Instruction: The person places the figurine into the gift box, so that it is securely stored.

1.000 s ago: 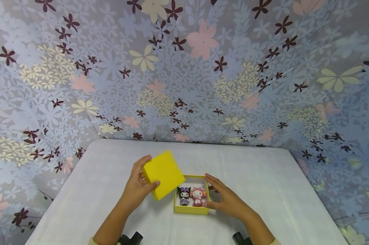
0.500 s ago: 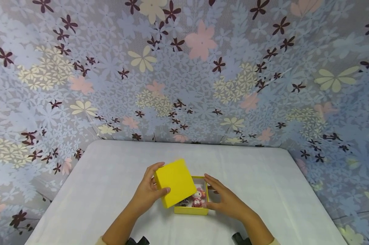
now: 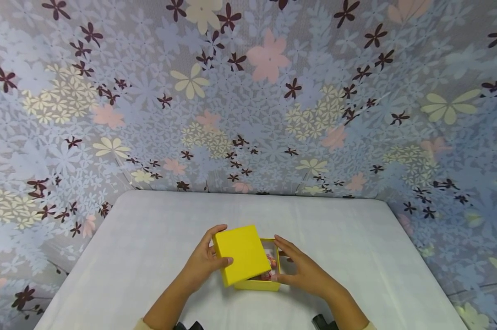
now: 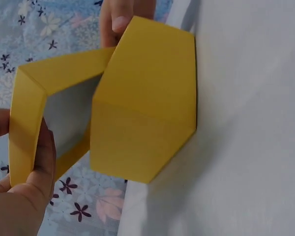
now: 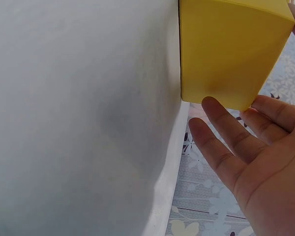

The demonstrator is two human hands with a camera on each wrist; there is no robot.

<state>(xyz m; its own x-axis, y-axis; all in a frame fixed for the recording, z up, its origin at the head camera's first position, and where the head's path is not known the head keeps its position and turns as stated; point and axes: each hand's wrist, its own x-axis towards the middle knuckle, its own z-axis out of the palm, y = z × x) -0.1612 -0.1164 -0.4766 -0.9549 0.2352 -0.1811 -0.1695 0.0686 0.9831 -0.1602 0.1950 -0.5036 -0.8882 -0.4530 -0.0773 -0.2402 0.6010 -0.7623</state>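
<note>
A yellow box lid point(image 3: 242, 254) is tilted over the left part of a yellow box point(image 3: 256, 285) on the table. My left hand point(image 3: 204, 263) grips the lid's left side, thumb on top and fingers at its far edge and beneath. In the left wrist view the lid point(image 4: 29, 125) shows its hollow inside, slanting against the box point(image 4: 142, 93). My right hand point(image 3: 303, 270) holds the box's right end between thumb and fingers; some fingers stand free in the right wrist view. Inside the box, a pink figurine point(image 3: 268, 275) is partly visible; the left part of the box is covered.
The table point(image 3: 335, 229) has a pale cloth over it. Behind it hangs a floral-patterned backdrop point(image 3: 248, 114). Black wrist devices point(image 3: 324, 322) show at the lower edge of the head view.
My left hand has brought the lid right and down over the box, hiding the dark-hooded figurine and much of the pink one. My right hand has stayed at the box's right end.
</note>
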